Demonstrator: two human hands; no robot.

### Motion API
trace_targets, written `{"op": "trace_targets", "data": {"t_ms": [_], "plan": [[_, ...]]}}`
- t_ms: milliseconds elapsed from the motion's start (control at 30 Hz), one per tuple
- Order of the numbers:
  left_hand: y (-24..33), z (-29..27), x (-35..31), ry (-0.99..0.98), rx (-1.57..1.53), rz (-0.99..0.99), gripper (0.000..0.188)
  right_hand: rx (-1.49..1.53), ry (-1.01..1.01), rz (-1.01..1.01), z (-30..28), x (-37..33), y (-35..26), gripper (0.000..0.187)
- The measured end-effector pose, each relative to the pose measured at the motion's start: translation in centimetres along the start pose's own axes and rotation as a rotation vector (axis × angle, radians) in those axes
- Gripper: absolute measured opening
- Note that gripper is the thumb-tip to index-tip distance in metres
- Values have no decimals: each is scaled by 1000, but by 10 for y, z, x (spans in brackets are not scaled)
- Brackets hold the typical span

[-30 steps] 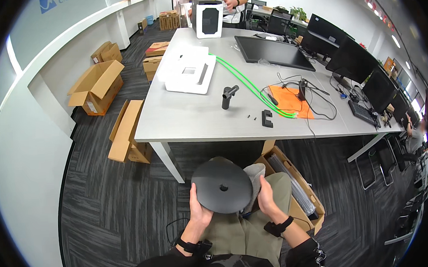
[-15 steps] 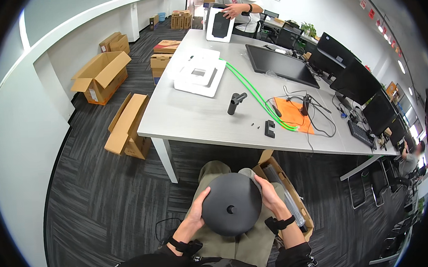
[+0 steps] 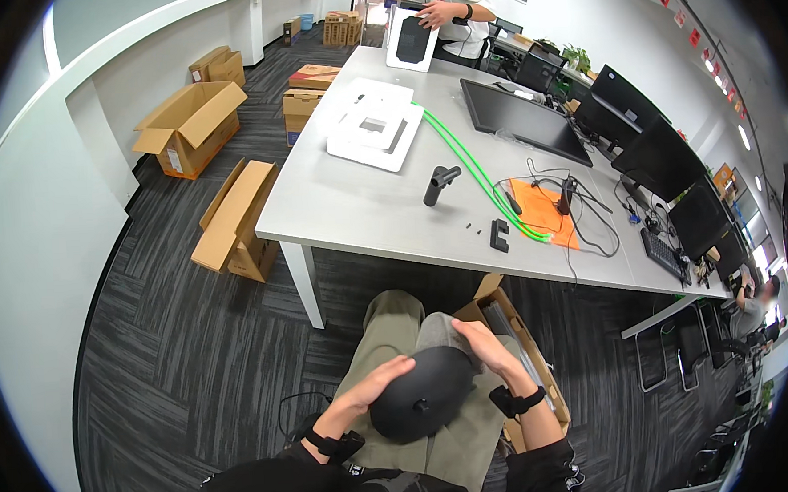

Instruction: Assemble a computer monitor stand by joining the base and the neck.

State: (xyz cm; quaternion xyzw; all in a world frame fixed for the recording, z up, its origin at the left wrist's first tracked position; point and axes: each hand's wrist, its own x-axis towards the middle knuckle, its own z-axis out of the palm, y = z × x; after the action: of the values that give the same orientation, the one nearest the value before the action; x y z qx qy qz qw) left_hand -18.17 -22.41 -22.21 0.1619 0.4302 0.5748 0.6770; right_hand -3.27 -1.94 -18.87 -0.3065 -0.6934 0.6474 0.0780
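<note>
A black round disc (image 3: pixel 416 410), like a stand base with a small hole at its centre, rests tilted over my lap. My left hand (image 3: pixel 377 385) grips its upper left rim, fingers stretched over the top. At the upper right edge is my right hand (image 3: pixel 486 344), curled against the disc, its fingertips partly hidden. A grey cloth-like piece (image 3: pixel 439 331) shows just beyond the disc, beside my right fingers. On the table ahead stand a black T-shaped tube fitting (image 3: pixel 442 186) and a black bracket (image 3: pixel 499 236), with small screws (image 3: pixel 473 228) beside it.
The grey table (image 3: pixel 366 221) carries white foam packing (image 3: pixel 375 144), green cables (image 3: pixel 470 166), an orange sheet (image 3: pixel 544 210) and a flat black screen (image 3: pixel 521 119). A person (image 3: pixel 453 16) stands at its far end. An open carton (image 3: pixel 543 372) lies right of my legs; boxes (image 3: pixel 237 219) stand left.
The disc has tipped from facing me nearly flat to a steep tilt. My left hand has slid up over its rim, and my right hand has shifted slightly up and left.
</note>
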Motion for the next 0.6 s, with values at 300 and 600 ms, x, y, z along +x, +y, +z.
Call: {"op": "trace_targets", "data": {"t_ms": [300, 600], "plan": [[-8, 4, 5, 53, 34, 55, 55, -740, -46, -424, 45, -2, -29, 39], [0, 12, 0, 84, 38, 60, 57, -693, 143, -437, 31, 0, -21, 39]]}}
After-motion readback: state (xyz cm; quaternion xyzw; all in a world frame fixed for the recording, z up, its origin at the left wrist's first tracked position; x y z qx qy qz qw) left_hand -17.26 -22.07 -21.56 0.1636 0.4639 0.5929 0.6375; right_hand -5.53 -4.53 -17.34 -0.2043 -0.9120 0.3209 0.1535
